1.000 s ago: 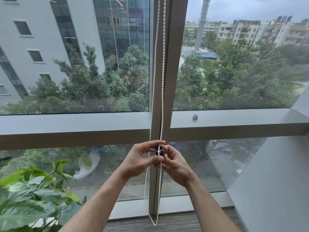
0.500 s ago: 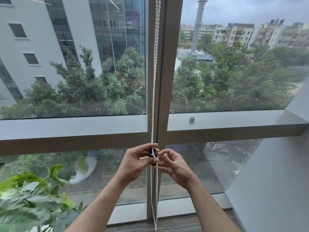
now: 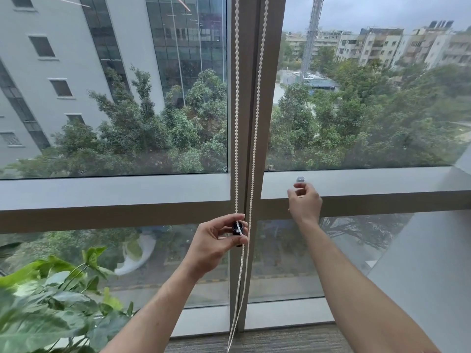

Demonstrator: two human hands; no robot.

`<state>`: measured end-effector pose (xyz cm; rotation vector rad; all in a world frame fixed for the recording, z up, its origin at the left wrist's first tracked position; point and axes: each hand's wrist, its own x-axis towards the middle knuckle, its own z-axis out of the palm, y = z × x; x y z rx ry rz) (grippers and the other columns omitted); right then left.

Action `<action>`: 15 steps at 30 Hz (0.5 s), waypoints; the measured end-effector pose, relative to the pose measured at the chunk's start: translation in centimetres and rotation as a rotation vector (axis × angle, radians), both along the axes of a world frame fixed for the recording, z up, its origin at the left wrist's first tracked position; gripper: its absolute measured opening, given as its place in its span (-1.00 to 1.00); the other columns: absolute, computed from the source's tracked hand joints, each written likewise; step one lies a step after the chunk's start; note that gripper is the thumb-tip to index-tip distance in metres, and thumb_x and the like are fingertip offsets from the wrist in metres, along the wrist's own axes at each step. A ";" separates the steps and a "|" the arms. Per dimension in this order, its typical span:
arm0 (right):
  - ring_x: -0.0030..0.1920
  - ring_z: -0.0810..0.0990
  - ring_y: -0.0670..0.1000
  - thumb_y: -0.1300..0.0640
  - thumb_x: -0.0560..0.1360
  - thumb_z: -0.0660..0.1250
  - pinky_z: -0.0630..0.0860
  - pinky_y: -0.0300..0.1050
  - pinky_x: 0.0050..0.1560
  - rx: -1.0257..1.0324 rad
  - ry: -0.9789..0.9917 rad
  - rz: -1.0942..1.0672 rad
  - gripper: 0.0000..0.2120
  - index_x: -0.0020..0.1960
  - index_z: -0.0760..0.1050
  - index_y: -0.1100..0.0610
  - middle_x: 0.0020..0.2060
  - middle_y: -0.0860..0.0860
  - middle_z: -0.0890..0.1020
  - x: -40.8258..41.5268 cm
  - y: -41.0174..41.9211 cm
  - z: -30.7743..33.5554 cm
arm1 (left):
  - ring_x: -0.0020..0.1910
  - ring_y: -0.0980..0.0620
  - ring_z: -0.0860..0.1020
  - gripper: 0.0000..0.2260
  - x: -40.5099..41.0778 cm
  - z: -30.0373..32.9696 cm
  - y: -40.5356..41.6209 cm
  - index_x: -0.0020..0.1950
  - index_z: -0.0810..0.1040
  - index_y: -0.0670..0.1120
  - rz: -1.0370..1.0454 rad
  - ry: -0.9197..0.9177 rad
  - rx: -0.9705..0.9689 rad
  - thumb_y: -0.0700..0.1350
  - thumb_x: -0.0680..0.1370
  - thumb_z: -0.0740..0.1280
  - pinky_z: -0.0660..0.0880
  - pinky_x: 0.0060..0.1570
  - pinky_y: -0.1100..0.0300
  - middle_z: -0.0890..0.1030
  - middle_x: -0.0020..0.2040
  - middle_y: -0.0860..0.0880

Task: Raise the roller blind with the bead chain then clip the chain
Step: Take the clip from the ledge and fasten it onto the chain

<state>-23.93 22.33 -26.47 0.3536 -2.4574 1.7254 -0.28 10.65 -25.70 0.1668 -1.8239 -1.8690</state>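
Left hand (image 3: 216, 240) round black clip (image 3: 237, 229), right hand (image 3: 304, 200) fingertips blurred

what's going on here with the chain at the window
A person stands at a window. Their left hand pinches a small black clip fitted on one strand of the white bead chain. Their right hand reaches to a small metal knob on the window frame, fingers just below it. No blind shows over the glass.
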 end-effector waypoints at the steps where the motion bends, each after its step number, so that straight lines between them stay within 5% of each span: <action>1: -0.02 0.65 0.18 0.18 0.54 0.35 0.58 0.02 0.04 0.066 0.071 -0.025 -0.80 0.13 0.58 0.21 -0.03 0.17 0.67 -0.8 -0.1 0.2 | -0.08 -0.01 0.67 -0.61 -0.1 -0.1 0.0 0.15 0.66 -0.11 0.008 -0.007 -0.012 -0.35 0.36 0.53 0.62 -0.06 0.17 0.73 -0.06 -0.11; 9: 0.44 0.39 0.21 0.08 0.61 0.20 0.35 0.09 0.39 0.409 0.082 0.033 -0.51 0.53 0.32 0.08 0.54 0.20 0.28 -4.5 -1.2 0.7 | -0.06 -0.01 0.68 -0.60 -0.1 -0.5 -0.1 0.13 0.68 -0.05 0.042 -0.031 -0.046 -0.38 0.37 0.54 0.61 -0.03 0.19 0.73 -0.03 -0.12; 12: 0.47 0.37 0.22 0.10 0.63 0.16 0.34 0.10 0.40 0.515 0.059 0.059 -0.54 0.53 0.35 0.04 0.56 0.16 0.28 -5.3 -1.3 1.1 | -0.05 -0.03 0.68 -0.60 0.0 -0.5 -0.2 0.13 0.68 -0.05 0.047 -0.036 -0.053 -0.39 0.37 0.53 0.61 -0.03 0.18 0.73 -0.03 -0.13; 15: 0.35 0.49 0.23 0.12 0.62 0.19 0.45 0.10 0.31 0.579 0.068 0.056 -0.62 0.42 0.48 0.04 0.42 0.13 0.50 -5.4 -1.2 1.0 | -0.05 -0.04 0.68 -0.59 -0.1 -0.5 -0.2 0.12 0.68 -0.03 0.054 -0.035 -0.041 -0.40 0.37 0.53 0.62 -0.03 0.16 0.73 -0.03 -0.15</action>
